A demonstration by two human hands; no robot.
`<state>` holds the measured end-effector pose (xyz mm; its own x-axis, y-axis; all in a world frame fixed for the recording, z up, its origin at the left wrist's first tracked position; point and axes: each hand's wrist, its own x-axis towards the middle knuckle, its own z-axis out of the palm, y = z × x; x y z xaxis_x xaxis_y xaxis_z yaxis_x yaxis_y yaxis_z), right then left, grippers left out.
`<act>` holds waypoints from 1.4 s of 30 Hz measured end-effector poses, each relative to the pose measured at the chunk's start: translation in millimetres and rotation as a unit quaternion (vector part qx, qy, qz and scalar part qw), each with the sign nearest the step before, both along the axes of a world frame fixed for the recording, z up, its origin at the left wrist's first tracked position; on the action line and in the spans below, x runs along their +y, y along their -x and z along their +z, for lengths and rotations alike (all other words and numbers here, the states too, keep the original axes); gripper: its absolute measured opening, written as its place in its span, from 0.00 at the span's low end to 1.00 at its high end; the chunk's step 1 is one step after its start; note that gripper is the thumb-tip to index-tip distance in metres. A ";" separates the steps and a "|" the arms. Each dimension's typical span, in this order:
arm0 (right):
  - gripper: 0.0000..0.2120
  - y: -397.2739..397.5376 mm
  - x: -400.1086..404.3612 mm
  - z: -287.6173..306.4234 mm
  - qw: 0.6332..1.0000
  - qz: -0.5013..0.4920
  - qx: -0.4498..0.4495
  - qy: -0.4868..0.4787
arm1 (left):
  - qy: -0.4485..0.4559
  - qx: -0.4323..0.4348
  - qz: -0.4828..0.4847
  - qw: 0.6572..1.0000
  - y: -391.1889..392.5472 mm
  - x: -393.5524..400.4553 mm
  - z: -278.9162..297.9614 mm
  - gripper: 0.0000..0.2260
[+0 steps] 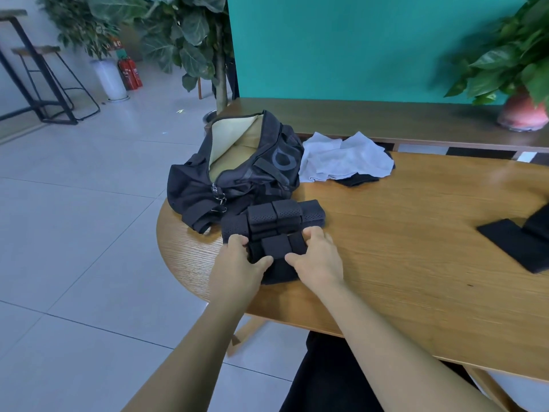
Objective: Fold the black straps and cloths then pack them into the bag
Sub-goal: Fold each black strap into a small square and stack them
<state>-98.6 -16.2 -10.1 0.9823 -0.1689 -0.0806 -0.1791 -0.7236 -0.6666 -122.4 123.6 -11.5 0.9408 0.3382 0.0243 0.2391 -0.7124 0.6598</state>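
A black bag (202, 185) lies open on the table's left end, its beige lining showing. In front of it sits a bundle of folded black perforated straps (274, 217). My left hand (240, 263) and my right hand (316, 257) grip the nearest folded black strap (276, 246) from its two sides, thumbs on the near edge and fingers curled over the far edge. Under it lies a flat black cloth (279, 273). More black cloth (523, 243) lies flat at the right edge of the table.
A light grey cloth (344, 159) lies over a dark cloth behind the bag. The wooden table (401, 263) has a rounded left end. A potted plant (523, 114) stands on the ledge at back right. Stools and plants stand on the tiled floor at left.
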 end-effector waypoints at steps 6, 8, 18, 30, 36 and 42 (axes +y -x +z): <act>0.20 7.4 -8.0 -7.7 1.000 0.003 -0.012 -0.024 | -0.208 -0.090 -0.214 0.950 9.9 -3.3 -5.3 0.22; 0.19 11.9 -2.0 -9.3 1.000 0.020 -0.013 -0.014 | -0.254 -0.044 -0.272 0.927 12.4 -2.4 -10.2 0.22; 0.17 18.1 28.2 -13.5 0.996 0.074 -0.032 0.037 | -0.313 -0.010 -0.246 0.917 14.6 19.2 -11.6 0.22; 0.17 20.9 -8.3 -4.3 0.998 0.044 -0.043 0.013 | -0.280 -0.072 -0.309 0.906 5.3 -12.6 -2.9 0.21; 0.18 27.9 -69.7 2.6 0.998 -0.011 -0.047 0.034 | -0.265 -0.100 -0.351 0.892 -7.7 -78.2 2.1 0.20; 0.19 35.4 -143.3 1.7 0.994 -0.063 -0.052 0.067 | -0.258 -0.108 -0.395 0.875 -23.5 -151.2 7.8 0.18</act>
<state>-134.0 -159.6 -8.4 0.9546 -0.2932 0.0518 -0.2091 -0.7839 -0.5847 -98.8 -27.5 -3.7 0.8308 -0.5235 0.1887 -0.5528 -0.8156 0.1711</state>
